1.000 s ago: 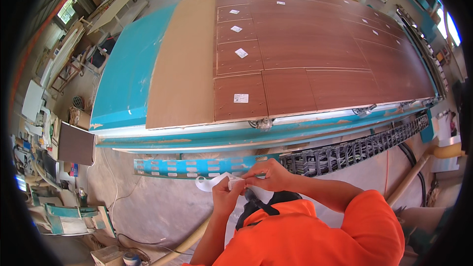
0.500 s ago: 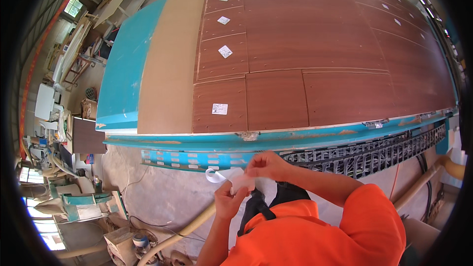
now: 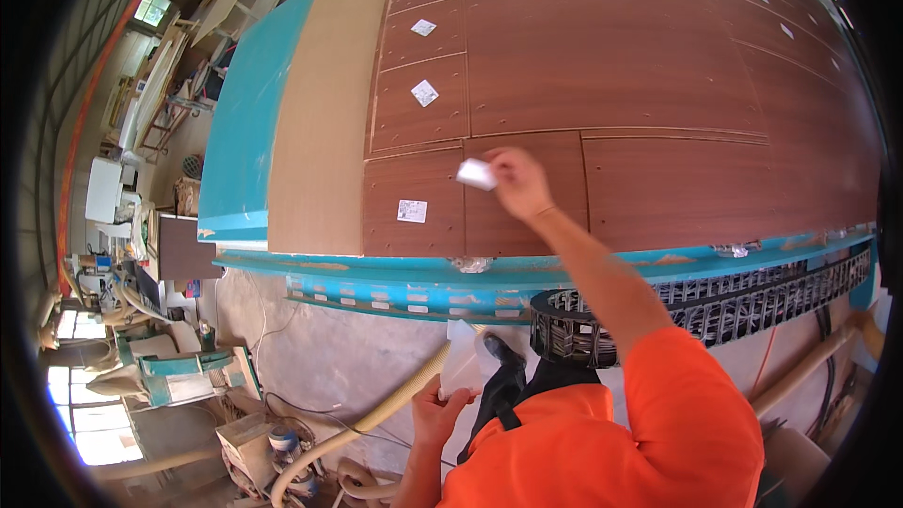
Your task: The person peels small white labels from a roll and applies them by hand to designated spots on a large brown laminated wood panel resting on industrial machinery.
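Between the thumb and fingers of my right hand [image 3: 519, 183] is a white label [image 3: 477, 174], its surface smeared by motion. The hand is stretched out over a square dark-brown wood panel [image 3: 536, 216] near the front edge of the machine bed. Low in front of my body, my left hand [image 3: 440, 412] pinches a strip of pale label backing paper [image 3: 461, 364], which hangs upright above the fingers. A stuck-on white label [image 3: 412, 211] lies on the panel to the left, and several more, such as a tilted one [image 3: 425, 93], lie farther back.
The teal machine edge [image 3: 376, 270] runs across before me, with a black cable chain [image 3: 715, 306] below it on the right. A beige board [image 3: 324, 122] lies left of the brown panels. A yellowish hose [image 3: 376, 428] curves over the floor at lower left.
My right hand has left the backing paper and reached forward over the panels, carrying a label. My left hand has dropped slightly and still holds the paper.
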